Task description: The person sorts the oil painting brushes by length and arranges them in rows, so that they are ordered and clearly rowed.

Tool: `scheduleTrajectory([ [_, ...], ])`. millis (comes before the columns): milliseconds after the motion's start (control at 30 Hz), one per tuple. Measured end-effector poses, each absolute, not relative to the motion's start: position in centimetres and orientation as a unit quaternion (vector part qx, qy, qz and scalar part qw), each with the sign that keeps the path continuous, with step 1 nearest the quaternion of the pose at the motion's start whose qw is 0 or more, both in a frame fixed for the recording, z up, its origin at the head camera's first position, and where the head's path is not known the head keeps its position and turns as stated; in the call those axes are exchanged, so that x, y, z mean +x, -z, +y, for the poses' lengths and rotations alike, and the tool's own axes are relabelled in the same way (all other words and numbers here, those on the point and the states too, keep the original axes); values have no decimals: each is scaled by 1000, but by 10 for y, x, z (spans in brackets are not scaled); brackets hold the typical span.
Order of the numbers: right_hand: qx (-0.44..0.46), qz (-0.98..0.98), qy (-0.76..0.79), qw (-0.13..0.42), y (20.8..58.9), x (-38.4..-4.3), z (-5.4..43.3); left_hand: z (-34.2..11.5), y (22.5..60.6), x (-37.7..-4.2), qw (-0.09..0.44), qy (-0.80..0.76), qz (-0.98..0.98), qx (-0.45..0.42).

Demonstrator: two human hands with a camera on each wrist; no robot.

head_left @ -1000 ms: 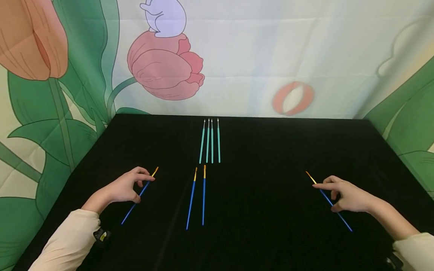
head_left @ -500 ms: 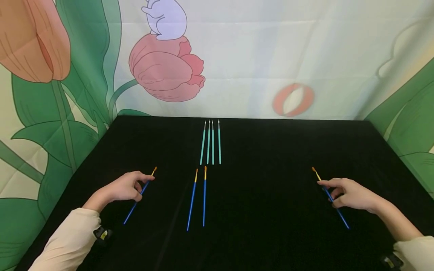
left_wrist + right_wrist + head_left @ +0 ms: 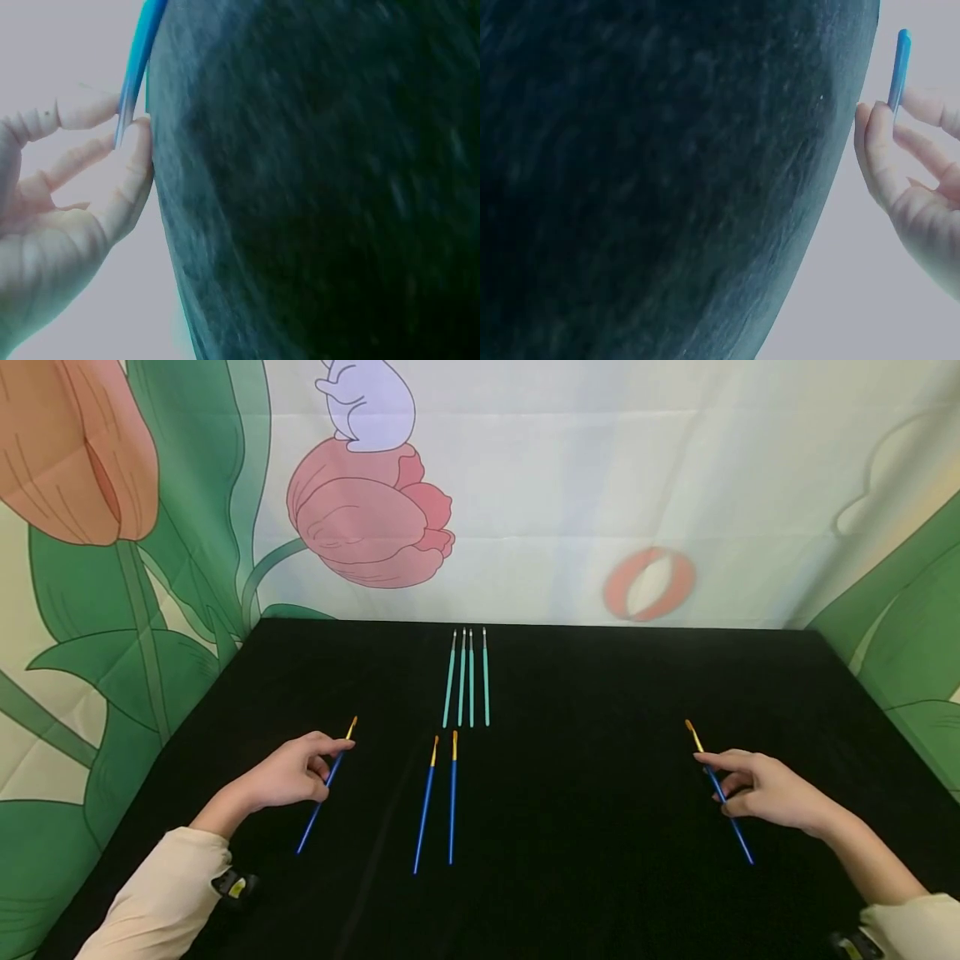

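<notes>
My left hand [image 3: 288, 771] pinches a blue paintbrush [image 3: 311, 827] between thumb and fingers; its yellow ferrule and orange bristles point away from me, tilted right. Over on the right, my right hand [image 3: 767, 789] pinches a second blue paintbrush [image 3: 740, 842], its bristle end leaning left. Each wrist view shows the blue handle's end sticking out past the thumb and fingertips, as with the handle [image 3: 140, 52] on the left and the handle [image 3: 900, 67] on the right. Between the hands lie two more blue paintbrushes [image 3: 452, 810], side by side, bristles away from me.
Several teal-handled brushes [image 3: 472, 689] lie in a row farther back, tips toward the far edge. The black cloth-covered table [image 3: 585, 777] stretches between both hands. Behind it hangs a printed curtain [image 3: 540, 485] with tulips and a rabbit.
The left hand and its paintbrush have shifted slightly right and away from me. The right hand's paintbrush has turned more upright, its handle end swinging left.
</notes>
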State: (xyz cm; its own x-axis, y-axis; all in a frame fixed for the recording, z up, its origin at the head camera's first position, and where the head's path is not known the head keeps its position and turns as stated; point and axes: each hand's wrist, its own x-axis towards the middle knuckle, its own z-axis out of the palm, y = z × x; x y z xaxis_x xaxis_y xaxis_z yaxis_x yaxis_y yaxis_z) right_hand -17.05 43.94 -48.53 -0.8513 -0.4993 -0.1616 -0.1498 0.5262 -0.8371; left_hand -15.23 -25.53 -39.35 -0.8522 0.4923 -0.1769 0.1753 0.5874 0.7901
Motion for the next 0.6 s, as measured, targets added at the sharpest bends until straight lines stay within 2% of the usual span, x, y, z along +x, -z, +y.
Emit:
scheduleTrajectory([
  [133,-205,847,456,179,490,-174,435,-249,392,-152,177,-426,864,203],
  [233,-170,844,474,183,497,-179,436,-246,391,-152,173,-438,857,210],
  [467,-205,848,464,153,432,-148,378,-236,390,-152,168,-469,841,212],
  [600,-168,865,446,158,400,-134,346,-228,389,-152,159,-485,836,203],
])
